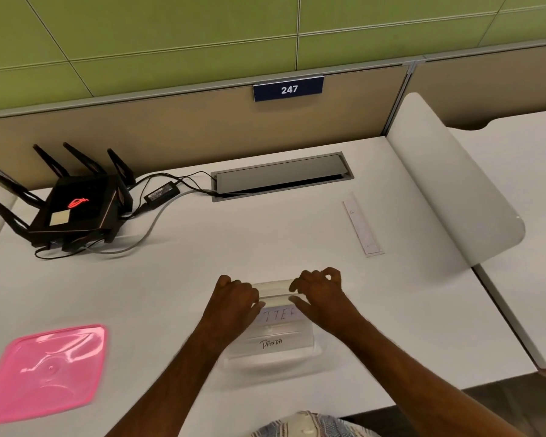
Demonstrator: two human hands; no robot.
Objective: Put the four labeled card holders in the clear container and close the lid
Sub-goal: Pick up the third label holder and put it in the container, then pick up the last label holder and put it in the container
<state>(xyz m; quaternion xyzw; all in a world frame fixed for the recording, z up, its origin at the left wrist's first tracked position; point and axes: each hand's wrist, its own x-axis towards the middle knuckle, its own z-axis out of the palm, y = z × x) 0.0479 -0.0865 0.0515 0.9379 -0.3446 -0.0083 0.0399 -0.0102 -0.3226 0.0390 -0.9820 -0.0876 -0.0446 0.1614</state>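
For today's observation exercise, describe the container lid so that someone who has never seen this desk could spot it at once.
Start at the white desk below the blue 247 sign. Go to its near left corner, left of the person's left hand. There the pink lid lies flat, apart from the clear container. It is a glossy rounded square, the only pink thing there.

We read "247" in white on the blue sign (pixel 288 88) fixed to the partition. A card holder (pixel 273 343) in the container carries the handwritten word "PANDA". The card (pixel 276 316) behind it shows letters like "TTE", its ends covered by our hands. The router (pixel 73 206) bears a glowing red logo, no words.
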